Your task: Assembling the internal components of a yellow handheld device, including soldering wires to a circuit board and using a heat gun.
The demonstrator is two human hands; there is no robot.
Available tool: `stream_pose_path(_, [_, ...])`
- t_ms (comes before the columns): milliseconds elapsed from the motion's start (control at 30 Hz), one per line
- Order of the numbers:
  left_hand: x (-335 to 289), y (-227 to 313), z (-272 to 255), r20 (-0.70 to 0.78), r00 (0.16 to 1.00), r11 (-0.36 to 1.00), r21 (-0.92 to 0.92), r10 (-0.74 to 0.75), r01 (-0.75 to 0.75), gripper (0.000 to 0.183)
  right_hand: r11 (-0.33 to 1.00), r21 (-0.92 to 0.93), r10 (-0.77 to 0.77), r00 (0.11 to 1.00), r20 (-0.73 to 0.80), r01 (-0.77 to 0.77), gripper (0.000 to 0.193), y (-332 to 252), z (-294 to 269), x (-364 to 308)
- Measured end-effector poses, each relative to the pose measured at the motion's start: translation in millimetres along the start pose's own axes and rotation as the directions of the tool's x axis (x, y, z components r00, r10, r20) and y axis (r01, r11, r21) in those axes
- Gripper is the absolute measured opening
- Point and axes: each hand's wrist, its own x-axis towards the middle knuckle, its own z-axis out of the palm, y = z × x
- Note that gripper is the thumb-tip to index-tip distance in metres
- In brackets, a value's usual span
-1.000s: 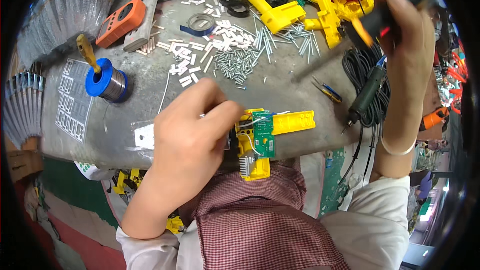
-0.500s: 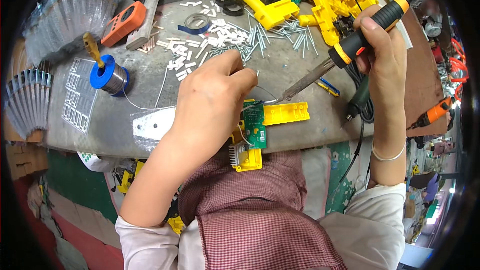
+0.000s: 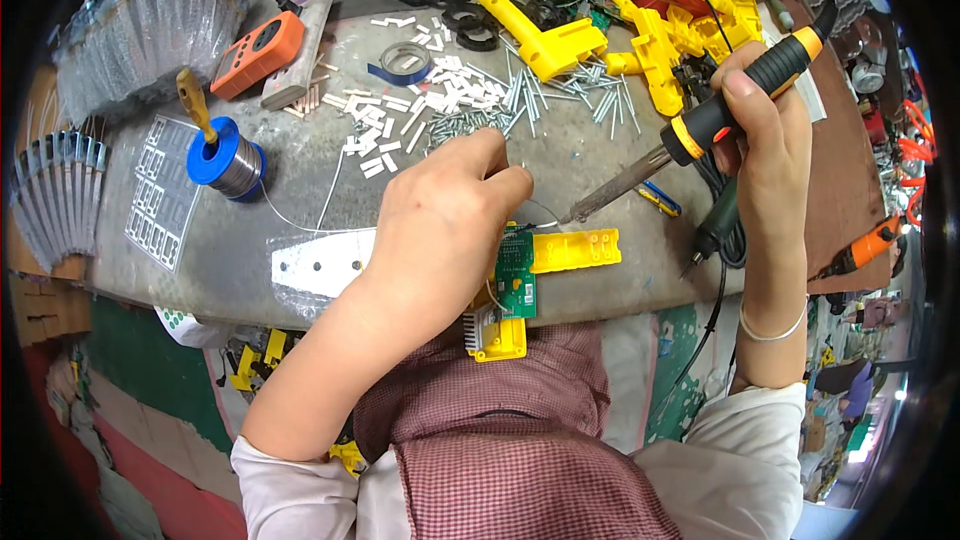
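Observation:
My right hand (image 3: 770, 120) grips a soldering iron (image 3: 735, 100) with a black and orange handle, tilted down to the left. Its tip meets the end of a white lead (image 3: 545, 226) just above the yellow plastic housing (image 3: 578, 251). My left hand (image 3: 445, 202) is closed in a pinch over the green circuit board (image 3: 517, 275), its fingertips partly hidden. Solder wire (image 3: 285, 218) runs from the blue spool (image 3: 222, 162) under this hand, and a thin strand curves from its fingers toward the iron tip. The board lies on the housing, beside a finned metal heat sink (image 3: 480, 330).
White small pieces (image 3: 380, 125) and metal screws (image 3: 530, 100) lie scattered beyond my hands. Yellow housings (image 3: 545, 38) are at the back. An orange meter-like box (image 3: 258, 55) sits back left. A second, dark green-handled tool (image 3: 718, 215) and cables lie near my right forearm.
The whole view has shifted slightly, so the bench things sit a little lower. Both hands keep their grips, with the iron tip still at the lead end.

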Motion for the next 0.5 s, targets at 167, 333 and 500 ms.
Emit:
stream_pose_path(167, [-1.8, -0.2, 1.5, 0.039, 0.999, 1.000, -0.020, 0.003, -0.002, 0.012, 1.000, 0.009, 0.004, 1.000, -0.024, -0.004, 0.024, -3.8, 1.4, -1.9])
stream_pose_path(333, [0.2, 0.8, 2.7, 0.037, 0.999, 1.000, -0.012, 0.002, -0.001, 0.015, 1.000, 0.010, 0.000, 1.000, 0.014, 0.000, 0.025, 0.4, -1.8, 0.2])
stream_pose_path(500, [-1.1, 1.6, 2.1, 0.047, 0.999, 1.000, -0.028, 0.002, -0.001, 0.016, 1.000, 0.009, -0.002, 1.000, 0.005, 0.002, 0.026, -0.7, -1.0, -1.3])
